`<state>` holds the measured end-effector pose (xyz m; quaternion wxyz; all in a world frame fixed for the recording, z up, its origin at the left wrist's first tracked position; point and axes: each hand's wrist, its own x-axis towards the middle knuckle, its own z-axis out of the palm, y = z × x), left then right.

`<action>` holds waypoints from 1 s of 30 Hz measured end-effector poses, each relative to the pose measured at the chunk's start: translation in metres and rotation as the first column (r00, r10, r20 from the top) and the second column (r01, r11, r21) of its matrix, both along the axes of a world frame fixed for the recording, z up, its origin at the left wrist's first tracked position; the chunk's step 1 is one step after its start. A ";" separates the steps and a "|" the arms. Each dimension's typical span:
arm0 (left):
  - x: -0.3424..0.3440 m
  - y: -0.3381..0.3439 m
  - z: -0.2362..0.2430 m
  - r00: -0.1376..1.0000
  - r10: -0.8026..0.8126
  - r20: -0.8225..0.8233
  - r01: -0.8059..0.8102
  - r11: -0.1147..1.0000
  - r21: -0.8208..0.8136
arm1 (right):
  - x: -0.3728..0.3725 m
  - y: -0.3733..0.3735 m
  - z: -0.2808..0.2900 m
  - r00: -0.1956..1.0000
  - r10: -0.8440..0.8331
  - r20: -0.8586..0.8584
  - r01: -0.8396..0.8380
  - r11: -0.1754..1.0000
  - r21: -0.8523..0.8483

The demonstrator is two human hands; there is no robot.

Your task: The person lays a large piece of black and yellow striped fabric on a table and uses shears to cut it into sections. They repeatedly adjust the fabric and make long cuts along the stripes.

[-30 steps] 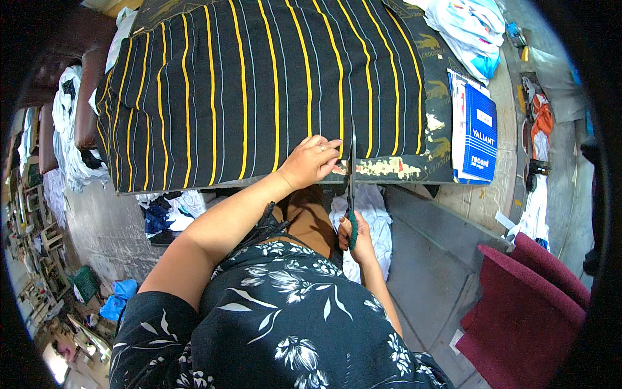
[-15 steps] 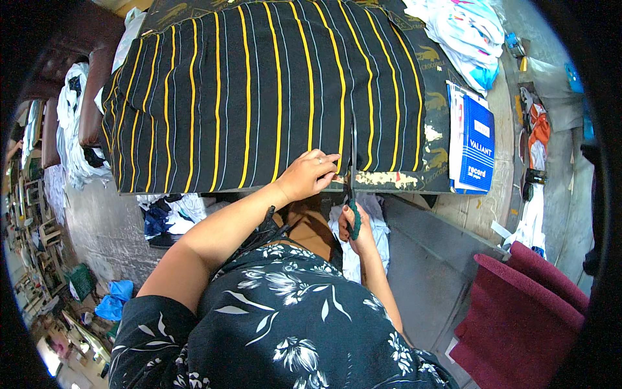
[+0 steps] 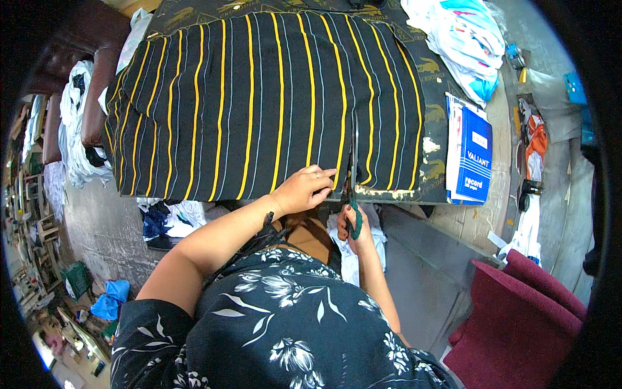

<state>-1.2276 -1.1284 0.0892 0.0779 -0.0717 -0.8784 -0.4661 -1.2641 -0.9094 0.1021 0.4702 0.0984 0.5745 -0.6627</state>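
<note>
A black cloth (image 3: 259,117) with yellow and thin pale-blue stripes is spread over the table. My right hand (image 3: 357,227) grips a pair of scissors (image 3: 356,217) by green-wrapped handles at the table's near edge. The long dark blades point away from me, along a yellow stripe in the right part of the cloth. How far apart they stand is hard to make out. Just left of the blades, my left hand (image 3: 306,189) lies on the cloth near its front edge, palm down. Its index finger is stretched toward the blades and the other fingers are slightly bent.
The table's dark printed cover (image 3: 431,162) shows worn patches at the right. A blue record book (image 3: 474,155) lies on papers there, below a white-and-blue bundle (image 3: 457,42). Maroon fabric (image 3: 518,324) hangs at the lower right. White cloths (image 3: 363,249) lie under the table edge.
The whole view has shifted, so the cloth and table sit a little lower in the picture. Relative to the table edge, the scissors are slightly farther in. The left hand still rests beside them.
</note>
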 end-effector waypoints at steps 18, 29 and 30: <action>-0.141 -0.062 -0.002 0.979 0.180 0.091 -0.113 0.864 -0.490 | -0.013 0.004 0.017 0.993 0.050 -0.109 -0.042 0.997 0.072; -0.136 -0.064 -0.010 0.982 0.139 0.127 -0.057 0.863 -0.502 | -0.041 -0.040 0.025 0.995 -0.037 -0.095 0.048 0.992 0.117; -0.136 -0.065 -0.011 0.982 0.140 0.123 -0.061 0.865 -0.498 | -0.043 -0.041 0.026 0.995 -0.039 -0.088 0.050 0.992 0.116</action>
